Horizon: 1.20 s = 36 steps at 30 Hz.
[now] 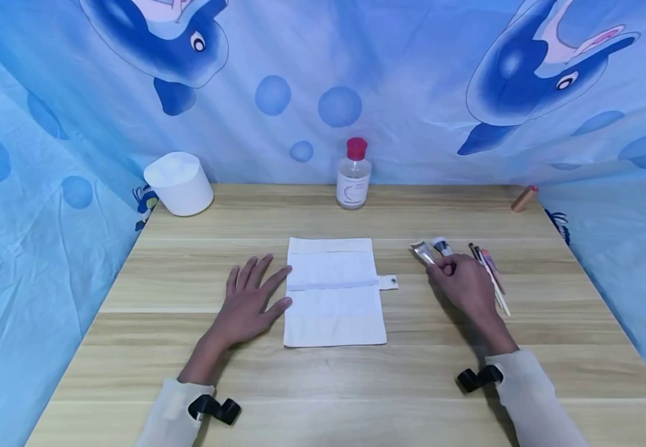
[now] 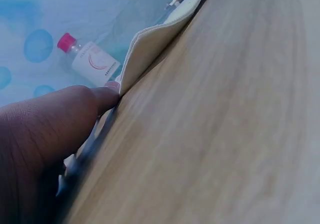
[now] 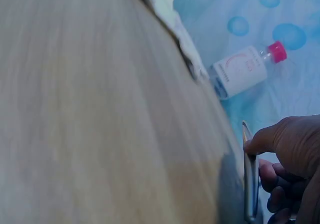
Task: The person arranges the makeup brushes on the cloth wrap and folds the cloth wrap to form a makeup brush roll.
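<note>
A white cloth brush pouch [image 1: 331,323] lies spread out in the middle of the table, its snap strap [image 1: 388,282] sticking out to the right. My left hand [image 1: 249,310] rests beside it with fingers spread, thumb and index fingertips at its left edge. In the left wrist view the thumb tip meets the raised edge of the cloth [image 2: 145,54]. My right hand [image 1: 465,282] pinches a flat makeup brush [image 1: 423,252] between thumb and fingers, its silver part toward the pouch. A fluffy makeup brush [image 1: 441,246] lies just beyond those fingers, partly hidden.
Several slim brushes [image 1: 500,297] and a pink-handled one [image 1: 493,270] lie right of my right hand. Along the back stand a white paper roll [image 1: 185,189] and a clear bottle [image 1: 353,186] with a red cap. A small brown tube [image 1: 524,200] lies at the back right corner.
</note>
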Motion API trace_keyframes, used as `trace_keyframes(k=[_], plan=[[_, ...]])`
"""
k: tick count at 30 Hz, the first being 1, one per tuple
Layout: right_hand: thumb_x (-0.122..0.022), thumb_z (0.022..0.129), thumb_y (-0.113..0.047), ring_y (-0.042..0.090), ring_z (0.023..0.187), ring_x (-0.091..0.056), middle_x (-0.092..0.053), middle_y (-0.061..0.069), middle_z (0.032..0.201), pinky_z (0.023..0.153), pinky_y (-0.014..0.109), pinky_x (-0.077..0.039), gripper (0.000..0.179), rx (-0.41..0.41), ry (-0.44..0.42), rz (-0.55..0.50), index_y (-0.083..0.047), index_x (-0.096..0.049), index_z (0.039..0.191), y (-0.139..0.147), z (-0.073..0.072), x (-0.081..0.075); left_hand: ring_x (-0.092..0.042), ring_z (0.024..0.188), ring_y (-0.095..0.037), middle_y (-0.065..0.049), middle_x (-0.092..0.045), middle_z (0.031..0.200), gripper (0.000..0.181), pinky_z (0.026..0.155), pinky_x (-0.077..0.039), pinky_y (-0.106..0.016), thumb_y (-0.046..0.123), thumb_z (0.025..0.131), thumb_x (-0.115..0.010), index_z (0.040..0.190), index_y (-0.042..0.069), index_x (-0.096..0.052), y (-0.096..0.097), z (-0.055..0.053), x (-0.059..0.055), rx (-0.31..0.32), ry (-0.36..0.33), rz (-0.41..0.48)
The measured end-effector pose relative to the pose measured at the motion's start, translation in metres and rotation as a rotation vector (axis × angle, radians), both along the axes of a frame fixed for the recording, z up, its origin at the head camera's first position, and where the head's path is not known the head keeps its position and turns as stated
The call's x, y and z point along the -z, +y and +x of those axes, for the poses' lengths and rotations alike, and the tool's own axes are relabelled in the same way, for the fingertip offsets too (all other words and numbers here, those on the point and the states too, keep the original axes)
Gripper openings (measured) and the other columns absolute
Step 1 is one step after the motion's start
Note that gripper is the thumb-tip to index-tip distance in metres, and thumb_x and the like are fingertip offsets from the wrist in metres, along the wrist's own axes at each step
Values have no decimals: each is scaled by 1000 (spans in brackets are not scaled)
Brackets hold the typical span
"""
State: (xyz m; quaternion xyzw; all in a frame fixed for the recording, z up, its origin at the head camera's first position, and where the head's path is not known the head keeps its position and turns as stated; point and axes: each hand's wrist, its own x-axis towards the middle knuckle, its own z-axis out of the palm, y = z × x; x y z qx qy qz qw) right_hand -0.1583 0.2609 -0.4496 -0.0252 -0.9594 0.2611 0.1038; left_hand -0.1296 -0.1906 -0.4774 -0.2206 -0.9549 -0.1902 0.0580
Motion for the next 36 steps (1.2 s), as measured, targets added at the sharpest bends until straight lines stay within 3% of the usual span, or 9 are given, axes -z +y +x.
trace_keyframes(k=[8,14,19,26,36], plan=[[-69,94,-40,20,75,-54,-61,6,90,63,34,-42,28,-45,4,-108,-13,-73,98,-10,2,-10,-24,146,-33,-11,-37,156,44,113,-8,-64,50,93,-67,133,31,-63,0,-6,1,13,35,184],[-72,93,-38,18,76,-56,-62,4,90,62,32,-45,26,-97,29,-151,-13,-74,101,-23,1,-16,-32,140,-30,-9,-47,148,39,110,-19,-60,42,90,-74,124,23,-69,1,-9,1,36,18,265],[-74,92,-34,17,74,-60,-67,1,86,58,30,-47,23,-137,5,-208,-14,-73,103,-37,-2,-20,-37,135,-28,-8,-51,142,40,110,-30,-48,35,91,-76,125,15,-69,5,-10,-8,50,-19,244],[-74,92,-35,17,75,-60,-67,1,84,63,33,-47,21,-171,-31,-262,-15,-74,100,-68,-2,-26,-46,124,-24,-5,-57,136,41,103,-41,-40,36,89,-77,123,14,-71,10,-10,-20,39,-2,134],[-75,92,-33,16,77,-62,-68,0,85,64,30,-52,18,-248,-97,-392,-15,-72,95,-123,-11,-27,-47,119,-23,-3,-57,136,41,98,-42,-41,37,88,-79,122,16,-72,6,-12,-16,34,-4,177]])
